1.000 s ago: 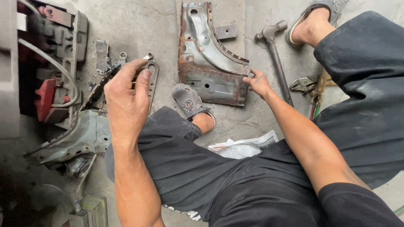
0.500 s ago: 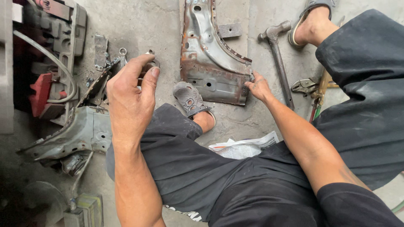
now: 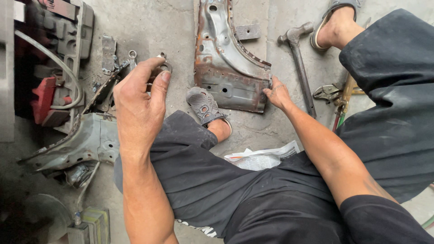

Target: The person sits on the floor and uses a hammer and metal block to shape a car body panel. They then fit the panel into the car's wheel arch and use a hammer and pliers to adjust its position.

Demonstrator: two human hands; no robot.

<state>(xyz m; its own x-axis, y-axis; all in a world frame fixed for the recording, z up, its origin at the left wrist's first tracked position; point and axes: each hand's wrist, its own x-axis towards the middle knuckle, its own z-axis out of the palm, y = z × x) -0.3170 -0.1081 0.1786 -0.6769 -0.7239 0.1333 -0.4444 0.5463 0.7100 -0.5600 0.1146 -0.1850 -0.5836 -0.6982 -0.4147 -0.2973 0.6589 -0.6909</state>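
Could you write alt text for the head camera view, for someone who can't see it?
Seen from above, a person sits on a concrete floor, the right hand gripping the corner of a rusty sheet-metal panel and the left hand pinching a small metal piece. A hammer, pliers and scrap metal parts lie around.

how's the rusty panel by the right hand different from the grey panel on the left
The rusty panel is brown-orange and lies flat in the open, right hand at its corner; the grey panel is dull grey, half buried among other parts, untouched. The left hand is above it, holding a small metal piece. Both are bent sheet metal.
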